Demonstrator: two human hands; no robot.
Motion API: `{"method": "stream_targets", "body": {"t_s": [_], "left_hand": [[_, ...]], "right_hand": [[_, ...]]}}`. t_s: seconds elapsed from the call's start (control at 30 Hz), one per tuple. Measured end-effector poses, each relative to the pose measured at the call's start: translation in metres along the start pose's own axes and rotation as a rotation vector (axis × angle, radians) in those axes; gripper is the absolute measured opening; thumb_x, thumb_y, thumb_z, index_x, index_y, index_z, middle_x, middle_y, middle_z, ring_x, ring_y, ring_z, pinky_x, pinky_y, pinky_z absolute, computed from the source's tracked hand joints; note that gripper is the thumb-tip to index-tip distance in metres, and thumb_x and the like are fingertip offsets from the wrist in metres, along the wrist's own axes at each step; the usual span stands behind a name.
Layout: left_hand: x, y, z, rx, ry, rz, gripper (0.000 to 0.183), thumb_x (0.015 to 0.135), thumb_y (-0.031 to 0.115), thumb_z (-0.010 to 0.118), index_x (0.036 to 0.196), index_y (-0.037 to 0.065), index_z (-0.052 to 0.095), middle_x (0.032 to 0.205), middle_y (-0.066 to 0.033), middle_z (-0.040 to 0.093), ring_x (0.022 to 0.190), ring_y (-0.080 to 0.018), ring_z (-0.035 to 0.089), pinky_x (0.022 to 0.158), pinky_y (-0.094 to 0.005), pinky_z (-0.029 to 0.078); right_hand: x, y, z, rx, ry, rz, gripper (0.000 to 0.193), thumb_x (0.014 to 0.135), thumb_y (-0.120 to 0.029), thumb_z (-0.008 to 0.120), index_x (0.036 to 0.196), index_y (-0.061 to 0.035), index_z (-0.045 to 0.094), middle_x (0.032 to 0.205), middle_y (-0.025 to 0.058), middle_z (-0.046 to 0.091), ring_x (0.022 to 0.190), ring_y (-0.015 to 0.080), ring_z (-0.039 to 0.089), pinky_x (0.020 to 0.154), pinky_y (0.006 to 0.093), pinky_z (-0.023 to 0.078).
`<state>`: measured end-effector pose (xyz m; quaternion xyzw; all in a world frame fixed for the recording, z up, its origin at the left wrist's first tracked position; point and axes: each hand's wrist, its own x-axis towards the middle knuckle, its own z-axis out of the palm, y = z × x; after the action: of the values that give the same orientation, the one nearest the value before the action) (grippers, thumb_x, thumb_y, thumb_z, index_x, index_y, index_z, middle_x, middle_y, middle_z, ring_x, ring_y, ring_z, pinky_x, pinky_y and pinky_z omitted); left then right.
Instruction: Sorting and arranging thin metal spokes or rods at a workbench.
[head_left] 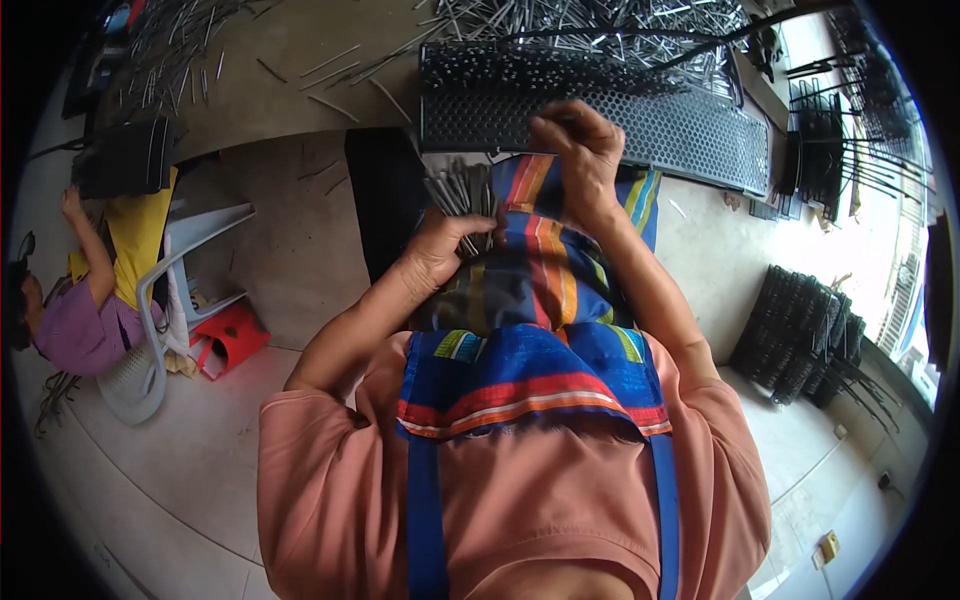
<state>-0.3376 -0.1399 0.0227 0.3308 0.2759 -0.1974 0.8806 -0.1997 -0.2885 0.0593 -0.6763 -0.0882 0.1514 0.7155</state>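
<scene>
A bundle of thin grey and dark rods (pixel 461 190) stands up from my left hand (pixel 438 246), whose fingers are wrapped round it above my lap. My right hand (pixel 582 145) is raised over the near edge of a black honeycomb-holed tray (pixel 670 135). Its fingers are curled together in a pinch; anything between them is too small or hidden to make out. Upright rod ends (pixel 560 75) fill the far left part of the tray in tight rows, while the holes on its near and right side show bare. A striped apron (pixel 545 240) covers my lap below both hands.
Loose rods (pixel 590 18) lie heaped behind the tray, and more are scattered on the brown table (pixel 290 95). At the left a person (pixel 85 320) in purple sits on a pale plastic chair (pixel 150 380) by a red bag (pixel 230 337). Stacked black trays (pixel 795 335) stand at right.
</scene>
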Motion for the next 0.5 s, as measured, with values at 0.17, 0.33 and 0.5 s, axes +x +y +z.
{"method": "stream_targets", "body": {"t_s": [0.17,0.33,0.5], "left_hand": [[-0.002,-0.001,-0.013,-0.157,0.15,0.168,0.029,0.072,-0.011,0.063,0.1,-0.002,0.063,0.085,-0.0128,0.068,0.074,-0.0236,0.068,0.066,-0.0349,0.057],[-0.007,0.006,-0.02,-0.153,0.231,0.202,0.024,0.075,-0.006,0.063,0.099,-0.004,0.064,0.085,-0.0138,0.068,0.075,-0.0236,0.068,0.066,-0.0379,0.058],[-0.004,0.01,-0.029,-0.215,0.274,0.196,0.023,0.075,-0.009,0.063,0.098,-0.005,0.064,0.084,-0.0147,0.068,0.076,-0.0244,0.068,0.069,-0.0382,0.058]], "right_hand": [[0.035,0.017,0.044,-0.108,-0.036,-0.264,0.007,0.083,0.005,0.067,0.089,0.0025,0.067,0.078,0.0054,0.069,0.07,0.0085,0.065,0.065,0.0207,0.051],[0.047,0.028,0.065,-0.192,-0.079,-0.326,0.009,0.08,0.006,0.069,0.088,0.0018,0.067,0.078,0.006,0.069,0.07,0.0091,0.066,0.064,0.021,0.051],[0.055,0.027,0.071,-0.445,-0.09,-0.46,0.009,0.077,0.003,0.072,0.085,0.0006,0.068,0.073,0.0082,0.067,0.068,0.0128,0.067,0.059,0.024,0.051]]}}
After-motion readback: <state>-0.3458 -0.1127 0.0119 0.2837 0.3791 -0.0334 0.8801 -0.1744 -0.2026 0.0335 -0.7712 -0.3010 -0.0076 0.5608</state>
